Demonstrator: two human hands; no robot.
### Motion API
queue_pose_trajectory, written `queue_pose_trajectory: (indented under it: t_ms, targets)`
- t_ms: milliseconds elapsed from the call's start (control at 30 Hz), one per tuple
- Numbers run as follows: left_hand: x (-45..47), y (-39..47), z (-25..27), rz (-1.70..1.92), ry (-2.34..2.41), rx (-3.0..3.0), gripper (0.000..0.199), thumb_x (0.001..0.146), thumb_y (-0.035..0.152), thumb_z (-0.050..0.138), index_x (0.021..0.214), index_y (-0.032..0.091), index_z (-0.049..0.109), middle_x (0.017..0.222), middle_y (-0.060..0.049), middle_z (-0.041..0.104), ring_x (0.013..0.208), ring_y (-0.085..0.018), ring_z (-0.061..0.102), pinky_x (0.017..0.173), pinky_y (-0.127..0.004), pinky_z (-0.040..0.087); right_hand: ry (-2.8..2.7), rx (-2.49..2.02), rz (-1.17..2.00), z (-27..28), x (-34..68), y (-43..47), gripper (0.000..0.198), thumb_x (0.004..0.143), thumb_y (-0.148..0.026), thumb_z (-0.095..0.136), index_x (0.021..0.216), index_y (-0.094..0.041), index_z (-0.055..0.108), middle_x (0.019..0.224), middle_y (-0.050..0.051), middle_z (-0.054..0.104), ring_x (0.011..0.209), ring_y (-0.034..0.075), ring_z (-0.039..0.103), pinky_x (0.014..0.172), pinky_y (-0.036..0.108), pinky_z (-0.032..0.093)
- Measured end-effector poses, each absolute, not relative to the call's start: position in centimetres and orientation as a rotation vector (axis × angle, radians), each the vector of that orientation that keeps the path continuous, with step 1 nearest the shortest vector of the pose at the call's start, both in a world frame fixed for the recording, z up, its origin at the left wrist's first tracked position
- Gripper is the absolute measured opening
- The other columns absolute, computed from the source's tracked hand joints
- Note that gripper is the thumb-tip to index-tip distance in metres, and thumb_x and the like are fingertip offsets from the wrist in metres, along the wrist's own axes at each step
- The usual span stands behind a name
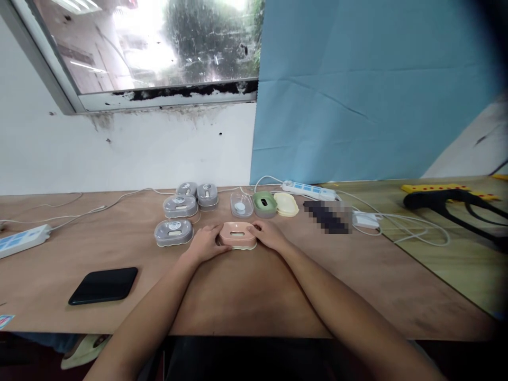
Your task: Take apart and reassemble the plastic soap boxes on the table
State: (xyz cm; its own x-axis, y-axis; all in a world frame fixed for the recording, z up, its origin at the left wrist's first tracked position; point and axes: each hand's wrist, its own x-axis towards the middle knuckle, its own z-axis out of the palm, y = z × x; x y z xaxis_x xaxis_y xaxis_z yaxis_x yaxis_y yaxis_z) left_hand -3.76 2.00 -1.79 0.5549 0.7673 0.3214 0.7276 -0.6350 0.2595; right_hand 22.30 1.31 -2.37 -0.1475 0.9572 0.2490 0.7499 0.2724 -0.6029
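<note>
A pink oval plastic box (pixel 238 241) with a slot in the middle of its top sits on the brown table in front of me. My left hand (pixel 208 243) grips its left side, the thumb along the near edge. On the opposite side my right hand (pixel 270 234) holds the box, its fingers bent at the right rim. Left of my left hand stands a grey oval box (pixel 163 236) with a round label on its lid. Just behind the pink box are a clear plastic piece (pixel 241 198), a green oval box (pixel 269 211) and a pale yellow shallow tray (pixel 288 205).
More grey boxes (pixel 178 209) cluster at the back left. A black phone (pixel 103 286) lies at the front left. Power strips (pixel 309 189) with white cables rest at the back and far left. A white adapter (pixel 365 219) lies right, beside a blurred-out dark object (pixel 329 217).
</note>
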Motion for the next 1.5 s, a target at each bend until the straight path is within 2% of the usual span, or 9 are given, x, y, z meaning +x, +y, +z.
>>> queue_pose_trajectory:
  t_ms: [300, 667, 967, 1200, 1500]
  targets:
    - [-3.14, 1.7, -1.99, 0.623, 1.346, 2.702, 0.073, 0.073, 0.051, 0.062, 0.135, 0.017, 0.042, 0.119, -0.015, 0.061, 0.107, -0.033, 0.057, 0.088, -0.043, 0.044, -1.992, -1.584, 0.365, -2.03, 22.14, 1.16, 0.043, 0.086, -0.057, 0.046, 0.083, -0.019, 0.068, 0.079, 0.005, 0.069, 0.069, 0.016, 0.057, 0.059, 0.025, 0.033]
    - [-3.11, 1.75, -2.26, 0.531, 1.393, 2.729, 0.072, 0.081, 0.052, 0.052, 0.141, 0.016, 0.033, 0.126, -0.014, 0.058, 0.111, -0.032, 0.054, 0.091, -0.043, 0.042, -1.987, -1.651, 0.271, -2.03, 21.86, 0.93, 0.041, 0.088, -0.054, 0.044, 0.083, -0.019, 0.065, 0.077, 0.003, 0.067, 0.067, 0.014, 0.055, 0.056, 0.024, 0.028]
    - [-3.4, 2.03, -2.15, 0.655, 1.306, 2.706, 0.073, 0.076, 0.051, 0.06, 0.139, 0.022, 0.038, 0.131, -0.011, 0.055, 0.116, -0.03, 0.053, 0.095, -0.041, 0.042, -1.934, -1.643, 0.213, -1.88, 21.75, 0.72, 0.04, 0.09, -0.052, 0.042, 0.084, -0.02, 0.065, 0.078, 0.003, 0.068, 0.069, 0.014, 0.056, 0.058, 0.024, 0.03]
    - [-3.38, 2.2, -2.19, 0.66, 1.296, 2.685, 0.078, 0.072, 0.057, 0.063, 0.137, 0.021, 0.041, 0.132, -0.011, 0.055, 0.116, -0.032, 0.053, 0.096, -0.043, 0.042, -1.936, -1.635, 0.254, -2.18, 21.78, 0.95, 0.037, 0.089, -0.048, 0.045, 0.078, -0.018, 0.064, 0.077, 0.003, 0.068, 0.067, 0.014, 0.055, 0.056, 0.024, 0.029]
    - [-3.28, 2.12, -2.27, 0.721, 1.238, 2.672, 0.08, 0.07, 0.056, 0.067, 0.137, 0.022, 0.041, 0.134, -0.011, 0.053, 0.119, -0.032, 0.051, 0.098, -0.044, 0.041, -1.908, -1.598, 0.222, -2.45, 21.96, 1.04, 0.028, 0.086, -0.037, 0.047, 0.068, -0.018, 0.06, 0.065, 0.001, 0.063, 0.06, 0.012, 0.05, 0.054, 0.023, 0.026]
